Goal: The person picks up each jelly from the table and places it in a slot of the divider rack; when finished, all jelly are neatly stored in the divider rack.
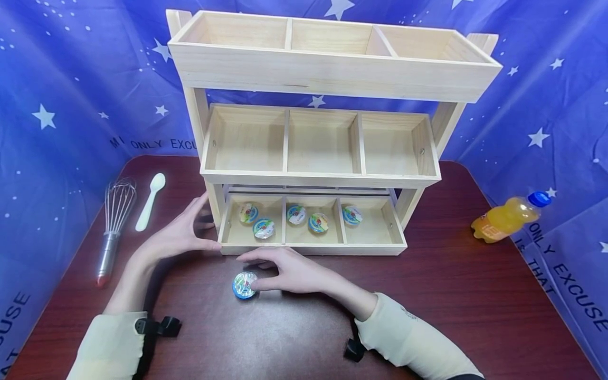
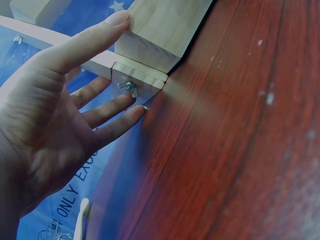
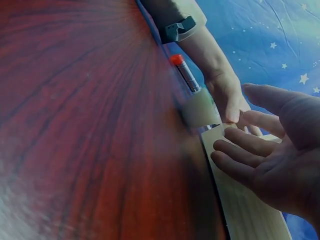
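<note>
A small sealed cup [image 1: 244,285] with a blue rim and a shiny printed lid is in front of the bottom tier of a wooden rack [image 1: 313,251]. My right hand [image 1: 290,269] is beside it, and the thumb tip overlaps the lid's edge in the head view. The right wrist view has the fingers [image 3: 237,152] spread loosely, with the cup [image 3: 197,110] blurred and apart from them. My left hand [image 1: 173,237] is at the bottom tier's left end. Its thumb touches the front corner while its other fingers extend past the leg, near a wing nut [image 2: 128,87].
Several similar cups [image 1: 263,228] sit in the bottom tier's compartments. A whisk [image 1: 111,227] and a white spoon [image 1: 150,203] lie at left. An orange drink bottle [image 1: 505,217] lies at right. Starry blue cloth [image 1: 537,105] surrounds the table.
</note>
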Demonstrator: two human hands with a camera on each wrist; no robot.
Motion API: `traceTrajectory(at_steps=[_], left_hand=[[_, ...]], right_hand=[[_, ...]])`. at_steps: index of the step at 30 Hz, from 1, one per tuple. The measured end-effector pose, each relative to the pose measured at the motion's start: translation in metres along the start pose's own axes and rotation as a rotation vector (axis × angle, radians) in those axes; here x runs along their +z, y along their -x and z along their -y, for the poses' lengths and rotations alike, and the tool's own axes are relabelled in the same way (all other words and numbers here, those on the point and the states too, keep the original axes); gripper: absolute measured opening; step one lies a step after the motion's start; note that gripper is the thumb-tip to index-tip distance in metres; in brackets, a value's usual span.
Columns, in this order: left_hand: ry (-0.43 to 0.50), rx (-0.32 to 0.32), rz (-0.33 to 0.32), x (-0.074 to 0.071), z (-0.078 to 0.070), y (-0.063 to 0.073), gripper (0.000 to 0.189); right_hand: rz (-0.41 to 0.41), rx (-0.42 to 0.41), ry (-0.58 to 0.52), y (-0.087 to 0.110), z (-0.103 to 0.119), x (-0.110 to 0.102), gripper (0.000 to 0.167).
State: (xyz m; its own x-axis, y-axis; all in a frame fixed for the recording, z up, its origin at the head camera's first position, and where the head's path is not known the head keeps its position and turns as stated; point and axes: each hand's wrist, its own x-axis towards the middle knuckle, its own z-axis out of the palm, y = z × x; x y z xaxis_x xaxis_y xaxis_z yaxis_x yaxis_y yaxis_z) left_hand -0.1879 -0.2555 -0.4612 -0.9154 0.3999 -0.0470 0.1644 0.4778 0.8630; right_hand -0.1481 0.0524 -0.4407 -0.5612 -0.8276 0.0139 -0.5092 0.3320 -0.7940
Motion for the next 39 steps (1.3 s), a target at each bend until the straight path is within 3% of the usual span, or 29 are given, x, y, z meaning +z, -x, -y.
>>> traceTrajectory(at_steps=[9,19,39], left_hand=[[-0.001,0.000,0.001,0.000,0.000,0.000,0.130],[0.001,-0.036,-0.021,0.000,0.001,0.001,0.132],[-0.016,-0.020,0.002,-0.001,-0.001,0.001,0.132]], right_hand=[[0.029,0.026,0.060,-0.003,-0.006,0.007,0.059],[0.065,0.033,0.030,-0.005,-0.008,0.012,0.059],[0.082,0.036,0.044,-0.005,-0.011,0.015,0.060]])
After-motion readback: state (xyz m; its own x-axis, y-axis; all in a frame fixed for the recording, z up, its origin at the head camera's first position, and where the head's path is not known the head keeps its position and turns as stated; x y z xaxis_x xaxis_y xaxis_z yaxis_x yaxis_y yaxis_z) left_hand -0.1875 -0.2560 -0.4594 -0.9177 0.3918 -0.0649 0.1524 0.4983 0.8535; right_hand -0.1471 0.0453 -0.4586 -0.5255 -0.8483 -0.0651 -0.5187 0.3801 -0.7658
